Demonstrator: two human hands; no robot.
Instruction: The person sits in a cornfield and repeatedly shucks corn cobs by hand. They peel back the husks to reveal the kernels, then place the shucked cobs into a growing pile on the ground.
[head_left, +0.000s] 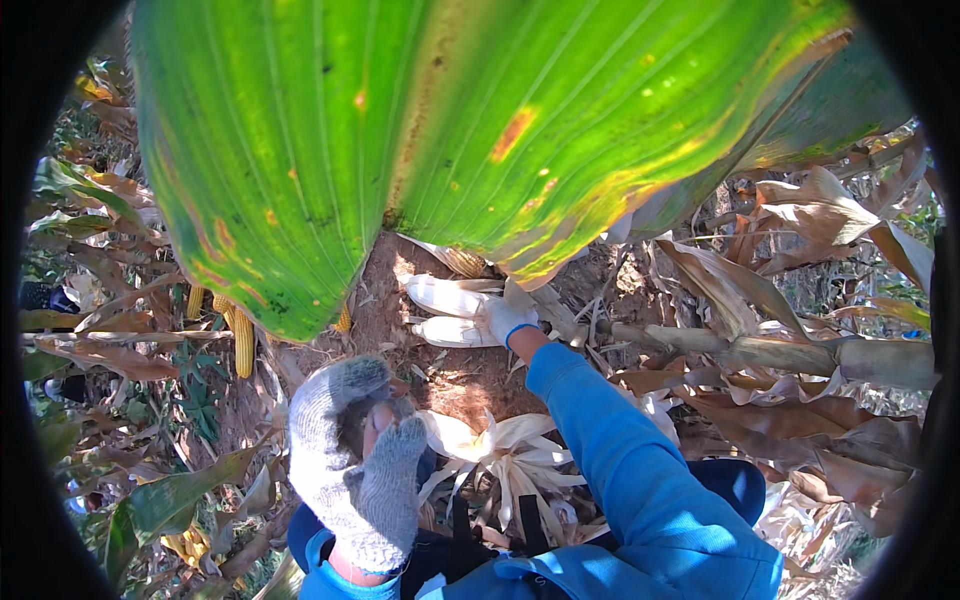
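Note:
My left hand (356, 465), in a worn grey knitted glove, is raised near my lap. Its fingers curl inward and bare fingertips show; whether anything is inside the curl cannot be made out. Farther forward, my right hand (510, 321) wears a white glove with a blue cuff. It touches the right ends of two corn ears in pale husks, an upper ear (446, 295) and a lower ear (454, 332), lying side by side on the soil. Its fingers are partly hidden. Just beyond them a partly husked ear (463, 262) shows yellow kernels under a leaf.
A large green corn leaf (300, 150) hangs close, covering the upper view. Bare yellow ears (244, 341) lie at left. Opened dry husks (499, 454) spread before my lap. A dry cornstalk (780, 352) runs to the right among brown leaves (810, 427).

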